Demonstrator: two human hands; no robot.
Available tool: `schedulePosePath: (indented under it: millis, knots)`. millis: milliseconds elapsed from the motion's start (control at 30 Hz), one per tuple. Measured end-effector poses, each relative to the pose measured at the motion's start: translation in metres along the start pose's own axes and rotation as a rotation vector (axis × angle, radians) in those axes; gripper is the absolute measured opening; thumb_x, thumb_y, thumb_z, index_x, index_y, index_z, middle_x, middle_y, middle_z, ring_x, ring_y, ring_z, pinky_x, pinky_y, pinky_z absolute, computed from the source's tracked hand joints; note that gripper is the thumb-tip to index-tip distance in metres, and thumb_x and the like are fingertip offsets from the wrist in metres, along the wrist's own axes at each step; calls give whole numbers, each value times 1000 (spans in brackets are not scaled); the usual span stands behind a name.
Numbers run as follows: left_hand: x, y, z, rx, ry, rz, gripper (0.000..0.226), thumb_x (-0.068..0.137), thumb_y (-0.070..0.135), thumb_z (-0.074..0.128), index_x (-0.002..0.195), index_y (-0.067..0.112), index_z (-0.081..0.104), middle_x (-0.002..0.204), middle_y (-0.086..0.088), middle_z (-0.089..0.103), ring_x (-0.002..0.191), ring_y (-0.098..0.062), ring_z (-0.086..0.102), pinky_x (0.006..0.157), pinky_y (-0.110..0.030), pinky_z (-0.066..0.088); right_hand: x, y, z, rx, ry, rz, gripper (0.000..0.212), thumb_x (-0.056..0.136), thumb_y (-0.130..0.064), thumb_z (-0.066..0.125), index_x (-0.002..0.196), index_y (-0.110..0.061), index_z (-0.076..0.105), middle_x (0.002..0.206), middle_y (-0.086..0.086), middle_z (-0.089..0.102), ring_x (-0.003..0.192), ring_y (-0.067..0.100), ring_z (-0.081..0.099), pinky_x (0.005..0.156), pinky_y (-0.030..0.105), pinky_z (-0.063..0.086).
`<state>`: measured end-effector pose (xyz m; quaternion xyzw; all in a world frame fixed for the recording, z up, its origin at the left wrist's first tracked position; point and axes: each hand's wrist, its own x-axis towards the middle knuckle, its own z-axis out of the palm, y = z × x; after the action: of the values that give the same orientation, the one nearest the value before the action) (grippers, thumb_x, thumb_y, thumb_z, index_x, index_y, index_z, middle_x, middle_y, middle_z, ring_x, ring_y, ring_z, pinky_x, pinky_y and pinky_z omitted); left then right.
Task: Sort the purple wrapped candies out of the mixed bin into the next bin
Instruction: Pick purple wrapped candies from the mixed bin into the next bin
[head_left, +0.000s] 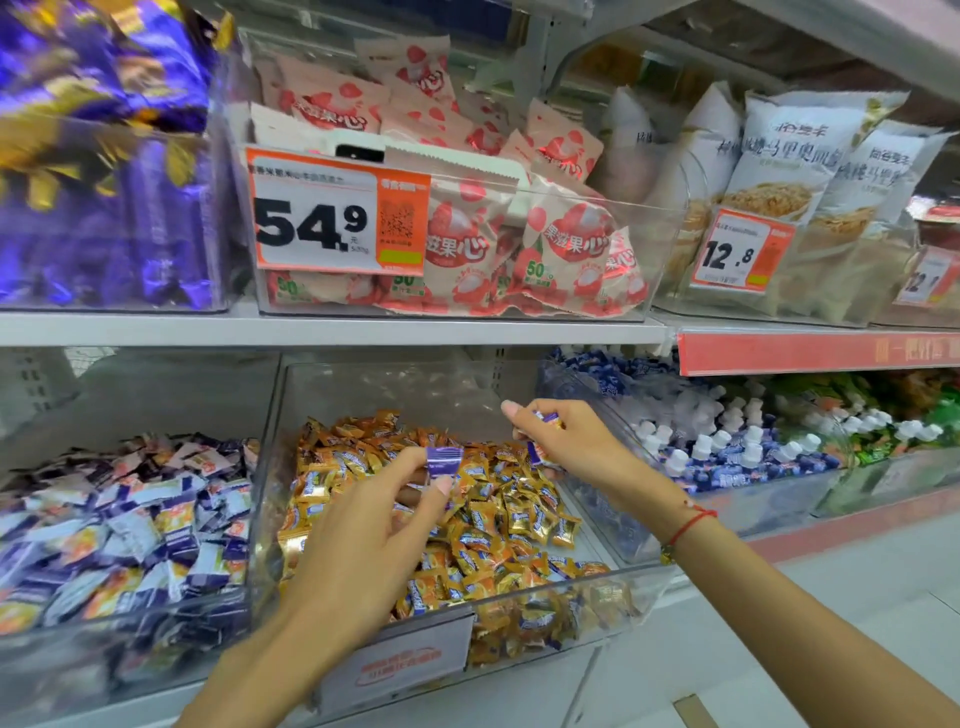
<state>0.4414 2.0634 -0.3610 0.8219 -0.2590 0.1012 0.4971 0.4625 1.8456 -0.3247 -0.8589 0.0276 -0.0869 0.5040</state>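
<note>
Two hands work over the middle bin (613, 577) of gold candies. Left hand (363, 540) pinches a purple candy (444, 460) above it w/ fingers, probably bound for the purple bin (156, 623) just left. Right hand (566, 439) grips more purple ones at the bin's back-right.

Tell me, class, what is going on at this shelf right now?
A person is picking purple candies out of the clear bin of orange candies on the lower shelf. The left hand pinches one purple candy above the bin. The right hand holds more purple candies near the bin's back right corner. The bin to the left holds purple and white candies.
</note>
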Motion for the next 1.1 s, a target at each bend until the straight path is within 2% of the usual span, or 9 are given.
schedulePosePath:
  millis: [100,167,333,400,533,700,800,933,1100]
  knots:
    - [-19,17,-38,80,214,116,28,87,66,39,97,46,55,75,14,67,62,-10,63,60,-39,51,2,-25,41,-14,-48,-169,37,90,-46,59,70,-17,65,75,17,65,59,17,57,51,19,47]
    - [-25,10,-65,90,404,94,29,86,59,40,97,39,57,71,7,66,62,-18,61,60,-42,49,5,-46,73,-12,-68,-293,36,89,-46,62,68,-17,63,61,6,62,54,16,55,55,23,45]
    - [-31,-46,-121,331,807,-234,26,99,35,46,115,22,61,87,-4,64,84,-30,57,69,-36,38,7,-89,158,-252,1,-632,31,89,-48,61,72,-22,59,63,-7,60,61,10,55,60,32,44]
    - [-34,-60,-136,412,773,-288,33,100,31,41,125,19,57,108,-9,63,99,-33,55,78,-41,40,8,-103,188,-418,-9,-722,31,91,-52,57,78,-24,59,74,-5,64,73,15,59,62,36,47]
    - [-38,-71,-146,485,624,-282,37,101,27,38,136,23,51,118,-7,60,106,-29,50,81,-41,39,21,-120,229,-683,-69,-711,40,93,-57,49,96,-18,58,96,3,64,88,27,62,66,36,43]
    - [-42,-89,-149,441,347,-378,45,100,32,43,145,28,41,149,1,42,134,-23,40,102,-44,41,29,-116,227,-916,-524,-494,59,98,-53,38,146,-18,36,144,11,44,133,30,39,107,50,28]
    - [-38,-84,-145,443,421,-387,37,98,27,50,135,25,53,147,1,46,131,-23,44,101,-43,41,13,-106,190,-774,-426,-609,46,99,-41,45,143,-25,43,140,4,50,132,23,39,108,46,29]
    - [-33,-50,-124,347,575,-96,25,95,17,55,115,29,63,124,13,60,115,-15,55,91,-37,44,-13,-80,109,-425,-339,-526,24,97,-29,54,119,-27,65,113,-12,64,102,-3,56,89,22,45]
    - [-19,-6,-64,107,344,172,18,92,27,53,98,39,65,105,27,61,98,0,58,81,-16,44,-23,-19,16,-200,-167,-249,16,95,-23,58,105,-25,71,95,-8,73,89,5,68,89,29,54]
